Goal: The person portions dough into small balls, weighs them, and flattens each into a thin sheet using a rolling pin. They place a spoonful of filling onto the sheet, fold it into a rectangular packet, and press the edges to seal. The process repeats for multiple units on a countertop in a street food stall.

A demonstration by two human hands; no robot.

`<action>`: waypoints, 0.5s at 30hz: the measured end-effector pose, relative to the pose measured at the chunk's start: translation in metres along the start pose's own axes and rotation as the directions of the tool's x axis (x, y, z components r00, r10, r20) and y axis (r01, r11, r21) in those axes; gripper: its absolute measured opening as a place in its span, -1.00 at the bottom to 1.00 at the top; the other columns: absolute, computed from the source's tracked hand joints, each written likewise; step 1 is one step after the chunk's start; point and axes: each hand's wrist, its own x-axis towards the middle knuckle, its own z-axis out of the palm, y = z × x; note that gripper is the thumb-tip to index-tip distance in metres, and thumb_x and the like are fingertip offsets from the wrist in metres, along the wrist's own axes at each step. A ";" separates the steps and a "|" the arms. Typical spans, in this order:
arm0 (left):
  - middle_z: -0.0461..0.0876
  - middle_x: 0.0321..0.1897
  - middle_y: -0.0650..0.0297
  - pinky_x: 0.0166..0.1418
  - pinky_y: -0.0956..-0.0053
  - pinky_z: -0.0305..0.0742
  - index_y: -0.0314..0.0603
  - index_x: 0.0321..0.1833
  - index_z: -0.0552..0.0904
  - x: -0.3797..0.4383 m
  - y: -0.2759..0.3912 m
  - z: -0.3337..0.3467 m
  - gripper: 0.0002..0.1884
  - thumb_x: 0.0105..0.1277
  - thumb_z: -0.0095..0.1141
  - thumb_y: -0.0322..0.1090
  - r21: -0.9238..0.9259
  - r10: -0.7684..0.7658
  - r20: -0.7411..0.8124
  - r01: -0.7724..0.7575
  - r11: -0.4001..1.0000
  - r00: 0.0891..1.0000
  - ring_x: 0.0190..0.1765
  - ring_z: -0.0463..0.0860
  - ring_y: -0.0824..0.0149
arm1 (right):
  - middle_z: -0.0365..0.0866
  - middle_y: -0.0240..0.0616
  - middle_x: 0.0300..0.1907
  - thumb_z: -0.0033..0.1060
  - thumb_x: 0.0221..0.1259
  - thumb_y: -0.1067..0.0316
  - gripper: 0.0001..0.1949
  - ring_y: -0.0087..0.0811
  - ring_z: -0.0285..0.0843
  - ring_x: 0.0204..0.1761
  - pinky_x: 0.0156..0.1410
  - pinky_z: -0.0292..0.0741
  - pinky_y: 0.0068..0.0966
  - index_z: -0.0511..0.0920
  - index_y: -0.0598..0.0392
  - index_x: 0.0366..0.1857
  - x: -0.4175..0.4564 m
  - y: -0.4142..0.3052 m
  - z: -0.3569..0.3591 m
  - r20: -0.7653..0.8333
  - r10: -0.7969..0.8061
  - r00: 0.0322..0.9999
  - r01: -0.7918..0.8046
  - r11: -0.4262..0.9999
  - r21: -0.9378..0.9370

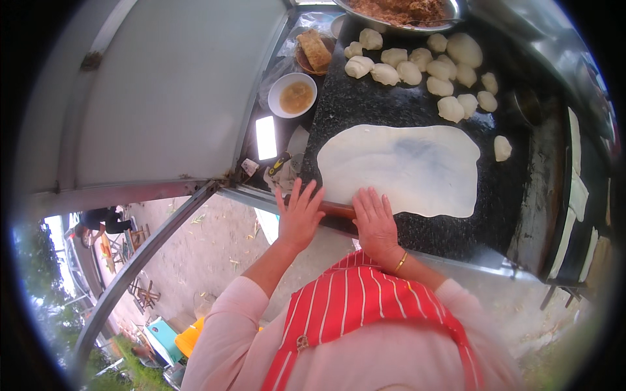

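Observation:
A thin rolled sheet of dough (406, 166) lies flat on a black speckled stone slab (430, 239). At its near left edge is a dark red-brown wooden rolling pin (338, 210). My left hand (299, 217) rests on the pin's left part, palm down with fingers spread. My right hand (375, 220), with a gold bracelet at the wrist, lies palm down over the pin's right part and touches the dough's edge. Neither hand curls round the pin. Several balls of dough (409, 73) sit at the slab's far side, and one (502, 148) lies apart at the right.
A metal basin of reddish-brown filling (457, 22) stands at the back. Left of the slab are a white bowl of soup (277, 105), baked flatbread in a basket (314, 50) and a yellow-black tool (279, 163). Dough strips (578, 195) hang at right. Two people are in the background.

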 end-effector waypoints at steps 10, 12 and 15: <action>0.75 -0.16 0.24 0.15 0.00 0.49 -0.04 -0.04 0.78 0.074 0.032 -0.001 -0.73 0.25 0.35 -0.15 -0.270 0.364 -0.135 -0.387 0.881 0.922 0.02 0.70 0.11 | 0.60 -0.01 0.18 0.44 0.08 0.50 -0.73 0.07 0.50 0.28 0.36 0.47 -0.09 0.67 0.16 -0.09 0.025 0.092 -0.052 -0.186 0.051 0.981 -0.001 0.967 0.257; 0.61 0.34 0.04 0.52 -0.05 0.33 -0.11 0.23 0.69 0.105 0.034 0.069 -0.56 0.33 0.26 -0.13 -0.181 0.151 -0.332 -0.219 0.959 0.931 0.46 0.49 -0.02 | 0.52 0.04 0.38 0.33 0.26 0.41 -0.75 0.08 0.38 0.46 0.53 0.35 -0.06 0.70 0.18 0.00 0.036 0.137 -0.029 -0.184 0.191 0.964 -0.146 0.961 0.234; 0.25 0.65 -0.01 0.74 -0.21 -0.19 -0.25 0.49 0.51 0.128 0.046 0.069 -0.38 0.50 0.09 -0.01 -0.088 0.033 -0.187 -0.050 0.995 0.982 0.74 0.04 -0.02 | 0.15 -0.03 0.68 0.07 0.54 0.25 -0.43 0.00 -0.01 0.72 0.72 0.00 -0.02 0.31 0.08 0.58 0.046 0.161 0.008 -0.253 0.166 0.953 -0.229 0.943 -0.240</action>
